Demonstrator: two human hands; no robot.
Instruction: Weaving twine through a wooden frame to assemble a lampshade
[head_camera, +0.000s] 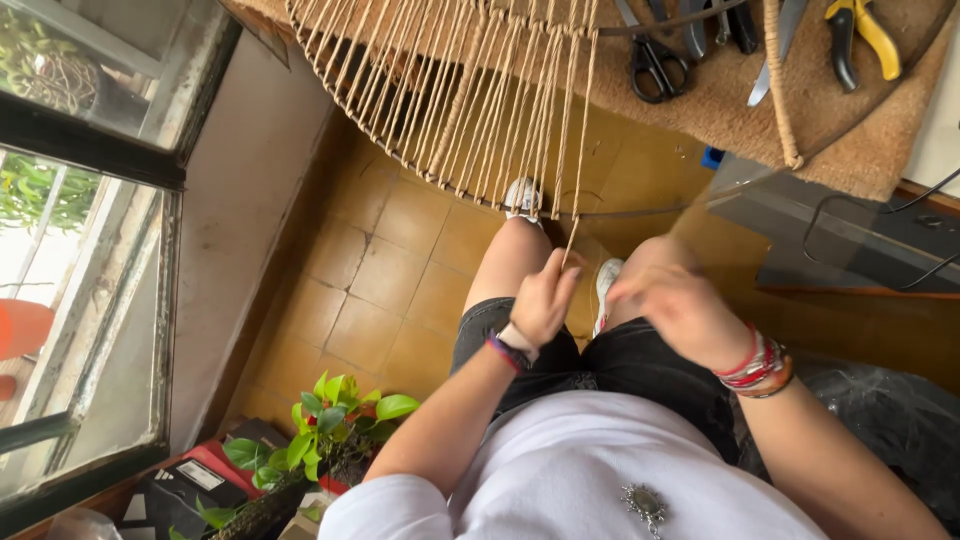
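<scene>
I look straight down at my lap. My left hand pinches a tan cord that runs up to a round metal frame strung with many such cords. A little to the right, my right hand is blurred, its fingers curled near the cord's lower end; whether it grips the cord I cannot tell. The woven cords fan across the frame above my knees. Bracelets circle both wrists.
Black scissors, yellow-handled pliers and other tools lie on a tan mat at the upper right. A leafy green plant and boxes stand at the lower left, by a window. Yellow floor tiles lie below.
</scene>
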